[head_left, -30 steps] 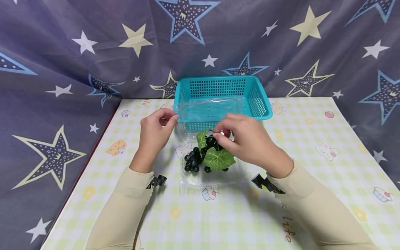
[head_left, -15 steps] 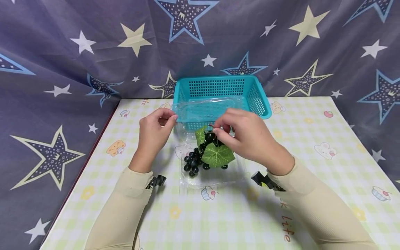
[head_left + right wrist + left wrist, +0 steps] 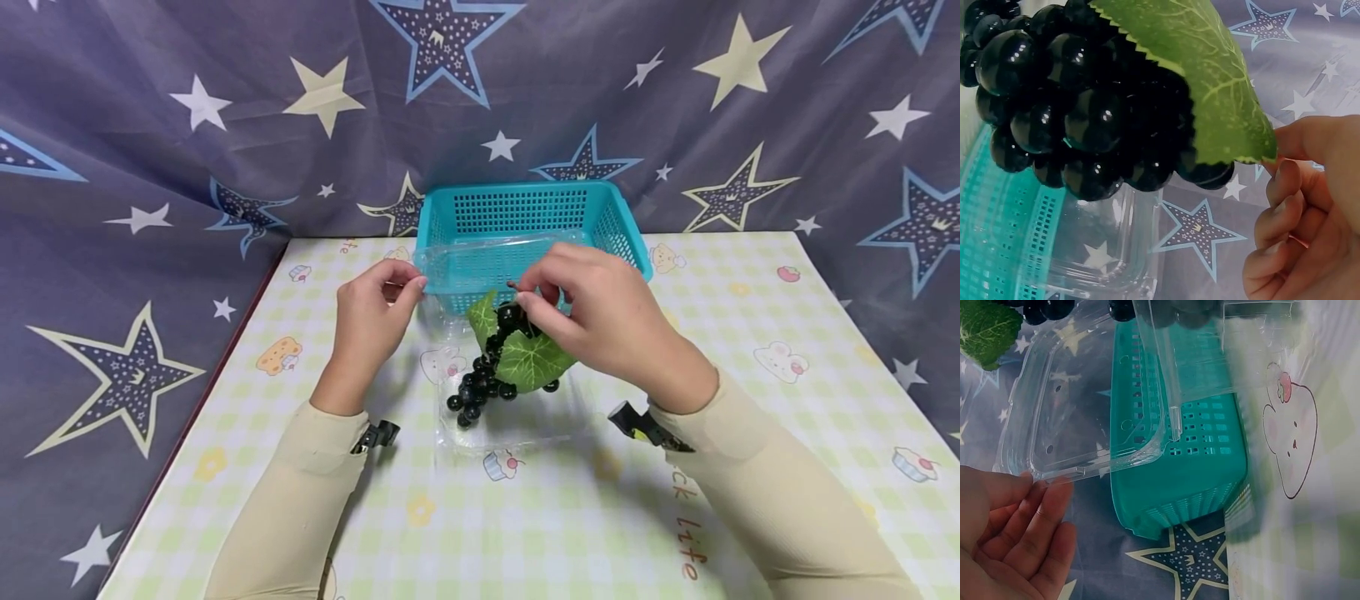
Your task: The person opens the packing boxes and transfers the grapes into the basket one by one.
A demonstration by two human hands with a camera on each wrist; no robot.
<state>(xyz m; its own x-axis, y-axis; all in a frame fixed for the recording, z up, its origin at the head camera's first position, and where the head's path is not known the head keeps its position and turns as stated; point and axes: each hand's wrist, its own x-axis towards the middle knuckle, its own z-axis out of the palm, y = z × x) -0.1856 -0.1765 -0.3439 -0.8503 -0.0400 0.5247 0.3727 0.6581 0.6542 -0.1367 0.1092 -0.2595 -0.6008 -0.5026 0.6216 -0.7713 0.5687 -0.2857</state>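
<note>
A bunch of black grapes (image 3: 480, 387) with green leaves (image 3: 532, 360) hangs from my right hand (image 3: 600, 312), which pinches its brown stem. Below the bunch lies the base of a clear plastic clamshell box (image 3: 517, 433). Its raised lid (image 3: 1079, 425) leans back in front of the teal basket. Thumb and fingers of my left hand (image 3: 375, 317) pinch the lid's left edge. In the right wrist view the grapes (image 3: 1079, 119) fill the upper left, and a leaf (image 3: 1222, 87) covers the stem.
The teal perforated basket (image 3: 525, 208) stands at the table's back, against a dark curtain (image 3: 262, 100) printed with stars. A checked tablecloth (image 3: 525, 533) with cartoon prints covers the table.
My right hand has risen slightly and moved back, lifting the grapes higher so that they hang more freely over the box base. My left hand stays at the lid's edge.
</note>
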